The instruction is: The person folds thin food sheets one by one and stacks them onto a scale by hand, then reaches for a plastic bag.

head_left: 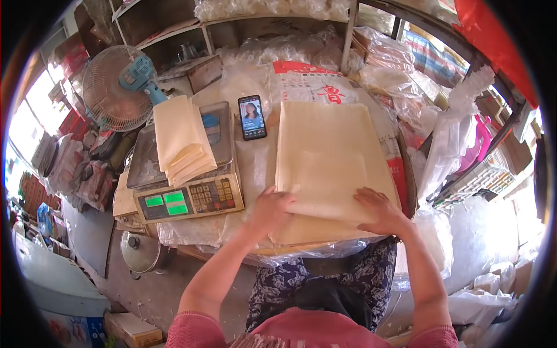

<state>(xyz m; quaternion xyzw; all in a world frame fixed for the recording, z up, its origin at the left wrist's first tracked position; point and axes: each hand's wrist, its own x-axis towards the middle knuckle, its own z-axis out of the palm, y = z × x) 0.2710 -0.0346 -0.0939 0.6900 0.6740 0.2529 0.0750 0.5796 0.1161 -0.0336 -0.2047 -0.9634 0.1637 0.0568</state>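
Observation:
A stack of thin pale-yellow sheets lies on the plastic-covered work surface in front of me. My left hand is at the near left corner of the stack, its fingers curled in on the edge of the top sheet and slightly blurred. On the near right part rests my right hand, fingers spread over the top sheet, thumb close to its near edge. Between the hands that near edge sits back from the sheets below. A folded bundle of similar sheets lies on a digital scale to the left.
A lit phone lies between scale and stack. A fan stands at the back left. Printed white-and-red sacking and clear plastic bags lie behind the stack. A lidded pot is on the floor at lower left.

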